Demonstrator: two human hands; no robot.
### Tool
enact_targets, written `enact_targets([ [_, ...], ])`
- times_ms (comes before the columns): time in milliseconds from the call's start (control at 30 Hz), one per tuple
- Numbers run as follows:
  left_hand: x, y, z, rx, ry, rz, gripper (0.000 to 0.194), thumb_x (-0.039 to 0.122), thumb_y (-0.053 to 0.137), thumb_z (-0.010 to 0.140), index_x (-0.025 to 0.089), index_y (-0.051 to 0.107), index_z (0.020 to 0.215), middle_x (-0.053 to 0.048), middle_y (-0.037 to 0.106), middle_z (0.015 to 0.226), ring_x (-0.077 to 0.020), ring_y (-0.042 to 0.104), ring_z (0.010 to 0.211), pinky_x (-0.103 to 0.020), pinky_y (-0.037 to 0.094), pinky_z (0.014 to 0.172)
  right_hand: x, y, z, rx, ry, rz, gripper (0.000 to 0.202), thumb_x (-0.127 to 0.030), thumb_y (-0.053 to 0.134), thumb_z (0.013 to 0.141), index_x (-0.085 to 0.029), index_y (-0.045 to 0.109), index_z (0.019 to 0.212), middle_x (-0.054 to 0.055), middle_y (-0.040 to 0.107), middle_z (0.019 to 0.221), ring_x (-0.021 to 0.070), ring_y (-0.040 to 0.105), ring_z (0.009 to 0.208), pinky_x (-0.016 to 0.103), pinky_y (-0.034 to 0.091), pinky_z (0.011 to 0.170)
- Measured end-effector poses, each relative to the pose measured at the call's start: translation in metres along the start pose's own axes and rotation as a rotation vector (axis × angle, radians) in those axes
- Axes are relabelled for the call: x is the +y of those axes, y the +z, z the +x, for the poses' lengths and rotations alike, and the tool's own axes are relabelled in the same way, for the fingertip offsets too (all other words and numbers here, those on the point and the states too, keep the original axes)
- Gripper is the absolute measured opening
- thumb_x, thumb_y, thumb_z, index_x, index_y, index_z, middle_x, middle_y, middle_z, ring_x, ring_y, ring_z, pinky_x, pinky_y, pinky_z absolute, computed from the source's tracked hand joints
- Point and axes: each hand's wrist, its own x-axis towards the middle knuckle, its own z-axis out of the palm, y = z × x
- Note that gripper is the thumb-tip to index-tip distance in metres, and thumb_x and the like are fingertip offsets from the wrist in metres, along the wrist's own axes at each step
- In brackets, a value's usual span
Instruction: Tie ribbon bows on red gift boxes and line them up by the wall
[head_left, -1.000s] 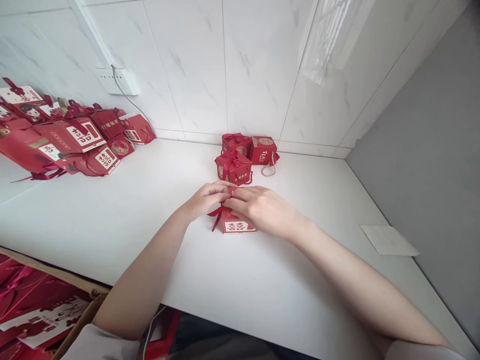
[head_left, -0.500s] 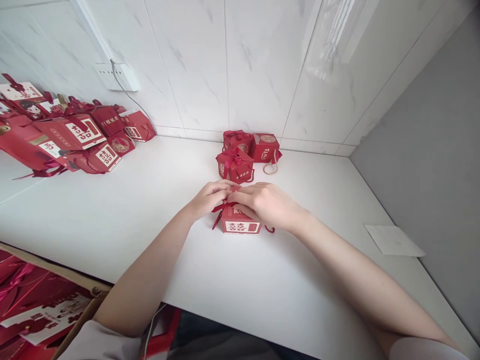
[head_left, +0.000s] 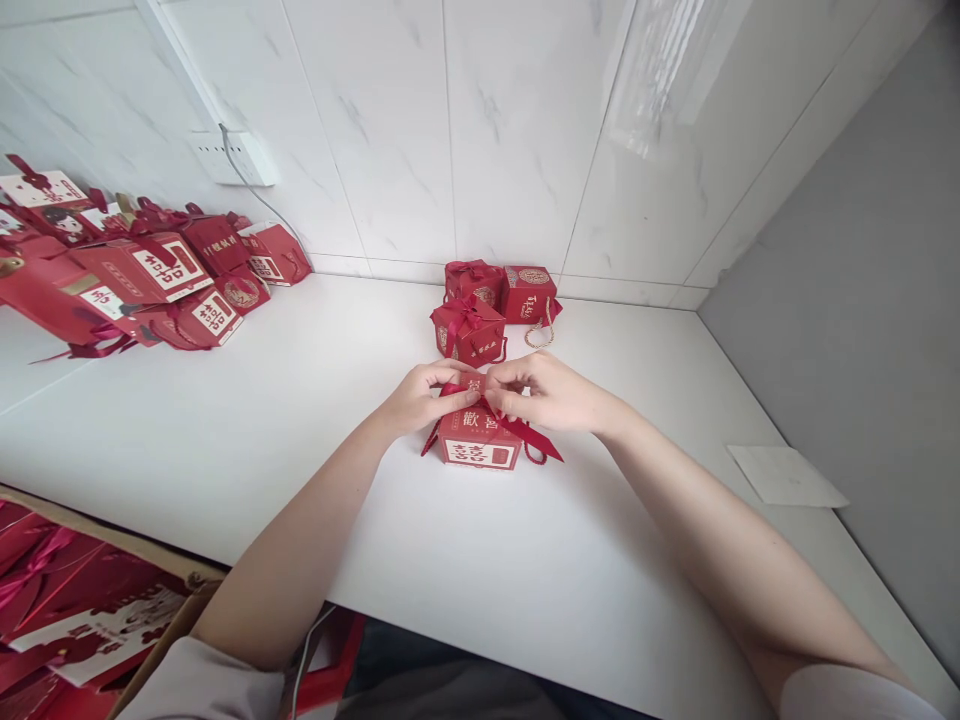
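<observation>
A red gift box (head_left: 480,452) with a white label and gold characters stands on the white table in front of me. Across its top runs a dark red ribbon (head_left: 536,438), one end hanging over the right front. My left hand (head_left: 429,402) pinches the ribbon at the top left of the box, thumb toward me. From the right, my right hand (head_left: 546,392) has its thumb and fingertips closed on the ribbon near the middle of the lid. Twisted red cord handles show at both sides of the box. My fingers partly cover the ribbon's crossing.
Just behind stand red boxes with bows (head_left: 469,330) and one with a gold cord (head_left: 529,295). Many red boxes (head_left: 157,265) are piled at the left by the wall socket (head_left: 236,158). A carton (head_left: 199,600) of red packages sits lower left. A white paper (head_left: 784,476) lies right.
My right hand has drawn back a little to the right, uncovering the gold characters on the lid. A ribbon end now hangs over the box's right front. The left thumb has moved onto the lid.
</observation>
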Motion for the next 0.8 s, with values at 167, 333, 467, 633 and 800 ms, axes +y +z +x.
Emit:
enact_targets([
  [167, 0.000, 0.000, -0.001, -0.002, -0.025, -0.017, 0.024, 0.039, 0.070, 0.080, 0.016, 0.071, 0.073, -0.007, 0.063, 0.120, -0.0234, 0.063, 0.103, -0.035, 0.050, 0.088, -0.005, 0.003, -0.001, 0.152, 0.038, -0.133, 0.012, -0.017, 0.059, 0.081, -0.020, 0.050, 0.074, -0.004, 0.056, 0.068, 0.0106, 0.047, 0.058, 0.024, 0.035, 0.054],
  [333, 0.000, 0.001, -0.002, 0.005, -0.026, 0.000, 0.022, 0.039, 0.069, 0.079, 0.018, 0.072, 0.080, -0.007, 0.064, 0.118, -0.0240, 0.063, 0.104, -0.036, 0.050, 0.089, -0.020, 0.005, -0.008, 0.237, -0.053, -0.202, 0.016, -0.007, 0.054, 0.082, -0.020, 0.055, 0.090, 0.000, 0.064, 0.085, 0.0132, 0.058, 0.070, 0.025, 0.041, 0.062],
  [467, 0.000, 0.000, -0.001, 0.011, -0.014, 0.098, 0.023, 0.037, 0.073, 0.074, 0.022, 0.075, 0.091, -0.005, 0.066, 0.113, -0.0244, 0.063, 0.104, -0.037, 0.048, 0.094, -0.033, 0.021, -0.008, 0.050, -0.146, -0.322, 0.018, -0.001, 0.051, 0.083, -0.018, 0.056, 0.083, 0.002, 0.064, 0.085, 0.0124, 0.055, 0.068, 0.024, 0.038, 0.057],
  [633, 0.001, 0.002, -0.003, 0.045, -0.002, 0.179, 0.024, 0.039, 0.073, 0.073, 0.021, 0.076, 0.088, -0.005, 0.067, 0.112, -0.0248, 0.063, 0.104, -0.035, 0.049, 0.091, -0.042, 0.040, -0.007, -0.068, -0.223, -0.643, 0.029, 0.010, 0.043, 0.080, -0.015, 0.056, 0.080, 0.006, 0.062, 0.083, 0.0158, 0.053, 0.071, 0.027, 0.035, 0.056],
  [800, 0.010, 0.014, -0.007, 0.107, 0.026, 0.223, 0.035, 0.046, 0.054, 0.089, 0.020, 0.073, 0.076, -0.006, 0.070, 0.104, -0.0228, 0.063, 0.101, -0.035, 0.048, 0.091, -0.050, 0.042, -0.011, -0.192, -0.261, -0.612, 0.027, 0.005, 0.042, 0.086, -0.015, 0.060, 0.082, 0.008, 0.064, 0.084, 0.0182, 0.056, 0.078, 0.029, 0.040, 0.061],
])
